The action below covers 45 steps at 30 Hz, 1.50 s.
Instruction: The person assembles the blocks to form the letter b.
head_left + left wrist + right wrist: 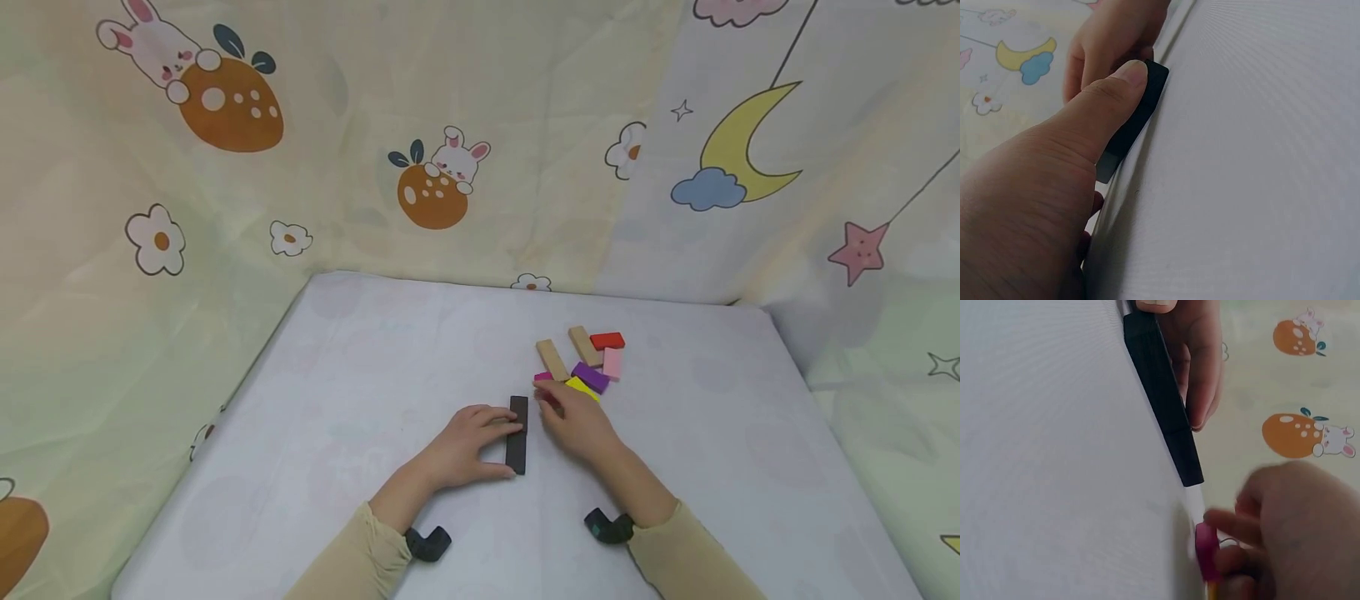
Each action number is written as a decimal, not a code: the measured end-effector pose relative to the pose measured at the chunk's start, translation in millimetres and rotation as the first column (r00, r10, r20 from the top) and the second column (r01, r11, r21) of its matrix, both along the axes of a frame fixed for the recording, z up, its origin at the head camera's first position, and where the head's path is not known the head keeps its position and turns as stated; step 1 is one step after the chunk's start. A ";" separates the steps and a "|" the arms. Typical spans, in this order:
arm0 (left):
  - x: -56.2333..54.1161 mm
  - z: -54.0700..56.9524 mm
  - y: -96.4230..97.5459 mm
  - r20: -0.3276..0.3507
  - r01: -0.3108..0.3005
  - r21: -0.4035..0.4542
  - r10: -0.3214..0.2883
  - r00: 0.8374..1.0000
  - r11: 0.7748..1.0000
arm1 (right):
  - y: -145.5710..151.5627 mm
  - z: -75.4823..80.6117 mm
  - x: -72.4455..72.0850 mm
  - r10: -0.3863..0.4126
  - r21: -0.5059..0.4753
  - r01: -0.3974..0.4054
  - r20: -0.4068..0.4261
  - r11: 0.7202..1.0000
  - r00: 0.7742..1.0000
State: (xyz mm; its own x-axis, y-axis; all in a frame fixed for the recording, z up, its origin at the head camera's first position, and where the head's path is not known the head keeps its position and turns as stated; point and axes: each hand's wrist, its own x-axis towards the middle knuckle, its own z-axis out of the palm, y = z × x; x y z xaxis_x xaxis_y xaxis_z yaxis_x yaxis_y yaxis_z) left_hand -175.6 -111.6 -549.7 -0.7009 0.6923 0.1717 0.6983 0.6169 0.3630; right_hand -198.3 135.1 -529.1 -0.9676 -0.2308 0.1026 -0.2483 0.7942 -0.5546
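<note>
Two black blocks (517, 433) lie end to end in one line on the white table, and a seam between them shows in the right wrist view. My left hand (468, 446) holds them, thumb at the near end and fingertips along the far part. In the left wrist view the thumb (1094, 106) lies against a black block (1138, 115). My right hand (581, 421), its fingers loosely bent, is just right of the black blocks. Its fingertips are right by a magenta block (1207, 550), mostly hidden behind them in the head view. Nothing shows in its grasp.
Beyond my right hand lie a yellow block (582, 387), a purple block (591, 377), a pink block (612, 364), a red block (607, 341) and two plain wooden blocks (552, 360). Printed cloth (525, 83) surrounds the white tabletop (360, 358).
</note>
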 end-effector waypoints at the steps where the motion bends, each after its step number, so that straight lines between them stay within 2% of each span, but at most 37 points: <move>1: -0.1 0.0 0.0 -0.006 0.001 0.000 -0.001 1.000 1.000 | 0.2 0.8 -0.4 -0.051 0.005 0.051 -0.003 0.999 0.999; 4: -0.4 0.0 0.0 -0.012 0.002 0.000 -0.002 1.000 1.000 | 1.5 4.7 -1.4 -0.202 0.041 0.203 -0.018 0.978 0.979; 6: -0.5 0.0 0.0 -0.005 -0.001 -0.002 0.001 1.000 1.000 | 2.8 7.9 -1.1 -0.257 0.071 0.258 -0.023 0.964 0.966; 8: -0.7 -0.2 0.2 0.008 -0.004 -0.004 0.004 1.000 1.000 | 3.0 10.8 -0.3 -0.276 0.100 0.278 -0.028 0.955 0.961; 10: -0.7 -0.3 0.1 0.022 -0.007 -0.004 0.007 1.000 1.000 | 1.8 13.2 1.2 -0.242 0.095 0.243 -0.018 0.965 0.970; 13: -0.6 -0.4 0.1 0.040 -0.013 -0.007 0.013 0.999 1.000 | -2.0 13.7 4.1 -0.121 0.041 0.120 0.048 0.992 0.991; 16: -0.5 -0.5 -0.1 0.043 -0.015 -0.010 0.015 0.999 1.000 | -3.5 9.4 3.6 -0.023 -0.033 0.028 0.131 0.999 0.991; 18: -0.1 -0.6 -0.6 0.037 -0.013 -0.009 0.013 0.999 1.000 | -1.8 4.7 0.7 -0.029 -0.056 0.038 0.152 0.998 0.988; 20: 0.1 -0.4 -0.8 0.026 -0.010 -0.002 0.010 1.000 1.000 | 1.7 1.9 -3.3 -0.080 -0.068 0.091 0.151 0.994 0.985; 25: 0.8 1.0 -0.7 0.011 -0.008 0.004 0.008 1.000 1.000 | 14.5 1.7 -11.1 -0.204 -0.074 0.213 0.106 0.974 0.973; 30: 0.5 1.4 -0.2 0.004 -0.004 0.006 0.004 1.000 1.000 | 27.8 2.1 -15.6 -0.264 -0.077 0.270 0.073 0.960 0.962; 37: 0.0 -0.2 -0.9 0.003 -0.004 0.008 0.004 1.000 1.000 | 30.2 3.0 -19.7 -0.268 -0.087 0.274 0.080 0.958 0.960; 40: -0.2 -0.3 -0.9 0.006 -0.008 -0.002 0.008 1.000 1.000 | 26.2 3.9 -19.6 -0.256 -0.089 0.268 0.125 0.959 0.959; 45: -0.4 -0.8 -0.4 0.009 -0.008 0.000 0.008 1.000 1.000 | 21.4 5.0 -20.9 -0.179 -0.121 0.206 0.207 0.971 0.962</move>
State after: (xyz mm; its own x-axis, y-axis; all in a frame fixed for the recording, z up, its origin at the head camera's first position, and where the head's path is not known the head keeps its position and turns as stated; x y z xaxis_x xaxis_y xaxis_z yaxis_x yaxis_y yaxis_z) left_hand -176.0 -112.1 -550.4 -0.7081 0.6863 0.1657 0.6899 0.6225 0.3695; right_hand -219.2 156.4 -524.1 -0.9967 -0.0349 -0.0730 0.0248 0.7272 -0.6860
